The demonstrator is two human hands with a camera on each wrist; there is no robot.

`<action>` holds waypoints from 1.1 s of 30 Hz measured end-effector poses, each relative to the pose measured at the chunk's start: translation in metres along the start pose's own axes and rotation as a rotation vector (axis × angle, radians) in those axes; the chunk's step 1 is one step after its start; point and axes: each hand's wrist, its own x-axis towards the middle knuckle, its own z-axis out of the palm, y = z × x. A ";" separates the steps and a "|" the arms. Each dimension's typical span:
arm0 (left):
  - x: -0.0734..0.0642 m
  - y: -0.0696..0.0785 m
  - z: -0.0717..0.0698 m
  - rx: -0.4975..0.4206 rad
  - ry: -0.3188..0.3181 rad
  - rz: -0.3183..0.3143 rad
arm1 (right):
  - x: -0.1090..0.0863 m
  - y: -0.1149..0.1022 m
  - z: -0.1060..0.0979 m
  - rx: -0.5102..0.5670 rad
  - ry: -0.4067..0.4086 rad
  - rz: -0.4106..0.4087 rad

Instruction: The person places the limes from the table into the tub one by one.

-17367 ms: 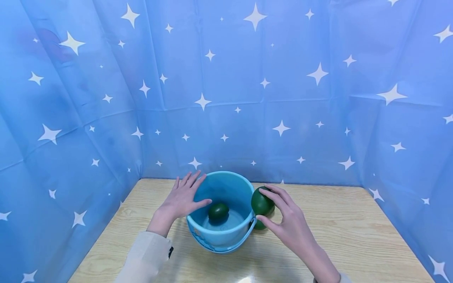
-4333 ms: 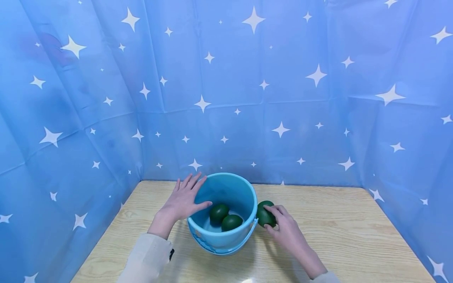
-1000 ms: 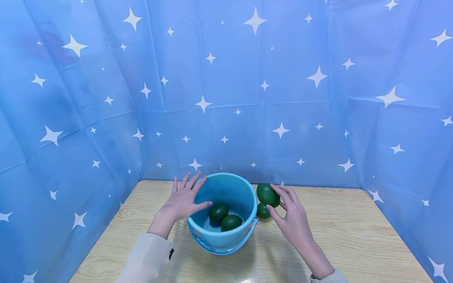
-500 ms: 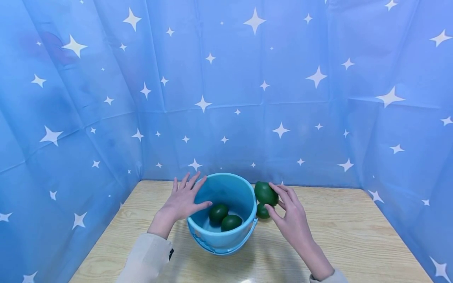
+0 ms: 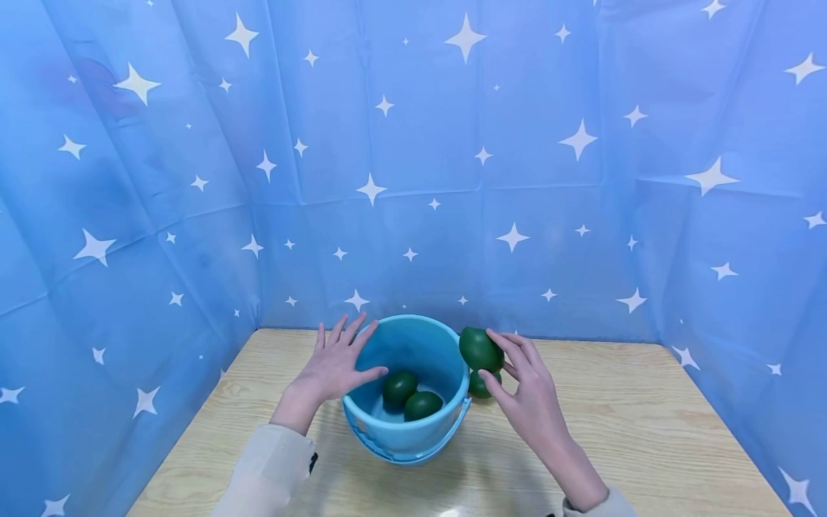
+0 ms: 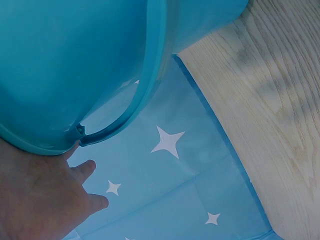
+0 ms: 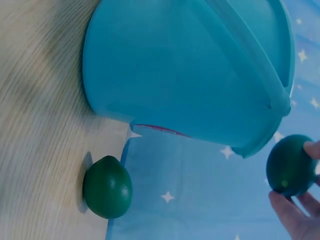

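A light blue bucket point(image 5: 413, 433) stands on the table, with two dark green limes point(image 5: 423, 406) lying on its bottom. Fingers spread, my left hand point(image 5: 329, 370) rests at the bucket's left rim, its thumb reaching over the opening. My right hand point(image 5: 531, 402) pinches another lime point(image 5: 480, 350) between thumb and fingers, raised beside the right rim. Below that held fruit, one more lime point(image 7: 107, 187) sits on the tabletop next to the bucket, partly hidden in the head view. The right wrist view shows the held lime point(image 7: 290, 165) apart from the rim.
The bucket's handle point(image 5: 429, 454) hangs down along its near side. Beneath everything is a pale wooden table point(image 5: 633, 431). Blue curtains point(image 5: 543, 179) with white stars close off the back and both sides.
A second lime has come into the bucket since the oldest frame. Over the last second my right hand has carried its lime slightly left and up toward the rim. The left hand stays put.
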 end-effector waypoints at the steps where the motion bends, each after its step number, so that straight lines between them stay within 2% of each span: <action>1: 0.000 0.000 0.000 0.000 0.000 0.000 | 0.000 -0.001 0.000 0.005 -0.001 -0.003; 14: -0.001 0.001 -0.001 -0.002 -0.005 0.006 | 0.006 -0.014 0.003 0.049 -0.028 -0.031; 33: -0.001 0.000 0.000 -0.007 0.000 -0.001 | 0.006 -0.026 0.011 0.091 -0.099 -0.021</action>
